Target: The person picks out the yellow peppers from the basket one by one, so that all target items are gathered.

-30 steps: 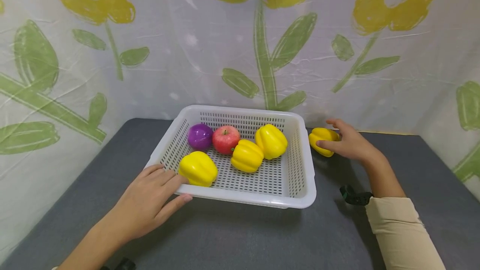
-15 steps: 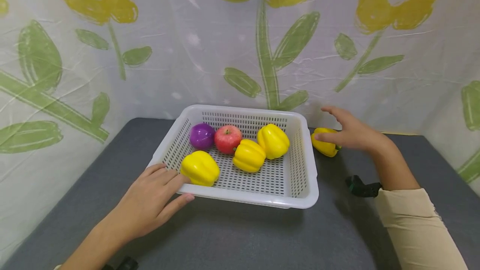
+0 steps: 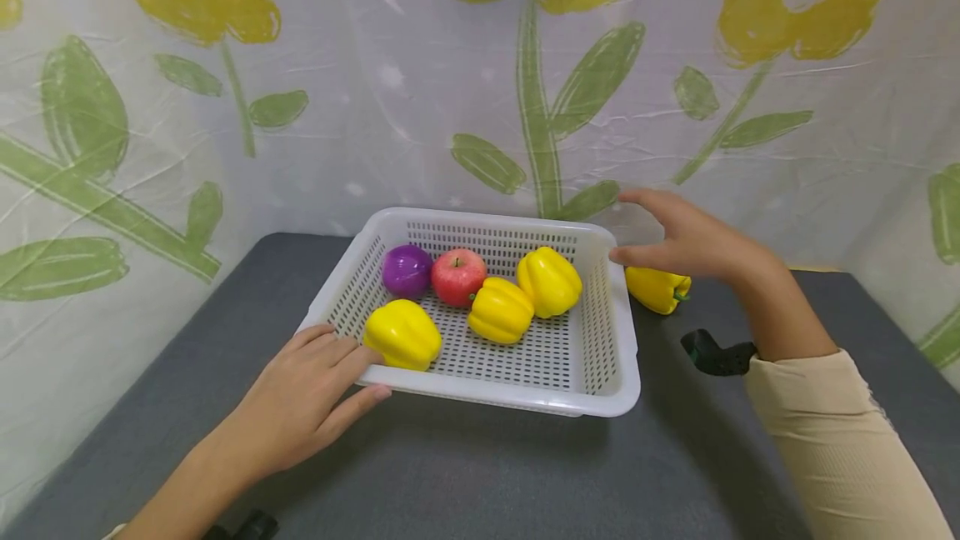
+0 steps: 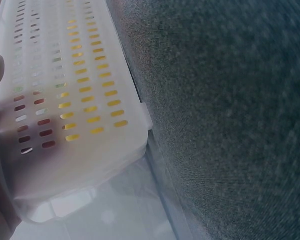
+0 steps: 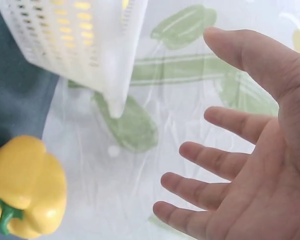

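A white perforated plastic basket (image 3: 525,394) holds a purple round fruit or vegetable (image 3: 407,271), a red apple (image 3: 458,277) and three yellow bell peppers (image 3: 402,334). My left hand (image 3: 307,398) grips its front left corner, fingers over the rim and thumb at the front side. Beyond the basket's right side, my right hand (image 3: 693,240) hovers with thumb and fingers spread. Nothing is in that palm, as the right wrist view shows. One more yellow bell pepper (image 5: 27,187) lies on the table just outside the basket, partly covered by the right hand in the head view.
The dark grey table (image 3: 465,482) stretches in front of the basket and to both sides. A pale curtain (image 3: 360,107) printed with yellow flowers and green leaves hangs behind and around it. Each wrist wears a black strap mount (image 3: 716,354).
My right hand has lifted off the pepper outside the basket and shifted up and left, toward the basket's right rim. That pepper stays on the table; the left hand keeps its place.
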